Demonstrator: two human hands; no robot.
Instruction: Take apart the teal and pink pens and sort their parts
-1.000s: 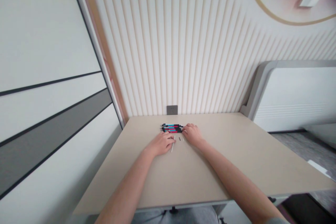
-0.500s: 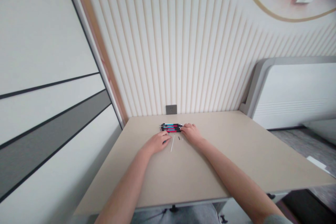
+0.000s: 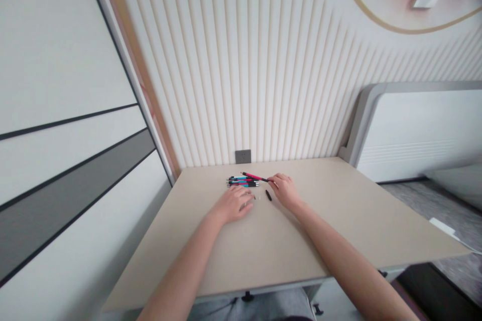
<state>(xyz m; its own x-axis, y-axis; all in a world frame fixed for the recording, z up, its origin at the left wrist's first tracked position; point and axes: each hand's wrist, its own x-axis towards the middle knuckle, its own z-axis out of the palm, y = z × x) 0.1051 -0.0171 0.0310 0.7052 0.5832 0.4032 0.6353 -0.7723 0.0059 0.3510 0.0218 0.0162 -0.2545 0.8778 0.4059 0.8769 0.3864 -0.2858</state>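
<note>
Just right of the pen row [image 3: 241,182], the right hand [image 3: 285,189] is pinching a red pen [image 3: 254,176]; on the row's near side, the left hand [image 3: 234,203] is lying with fingers curled, grip unclear.

My right hand [image 3: 285,190] pinches one end of the red pen [image 3: 255,176] — forearm stretched forward. My left hand [image 3: 235,204] lies palm down just left of that pen, fingers curled.
</note>
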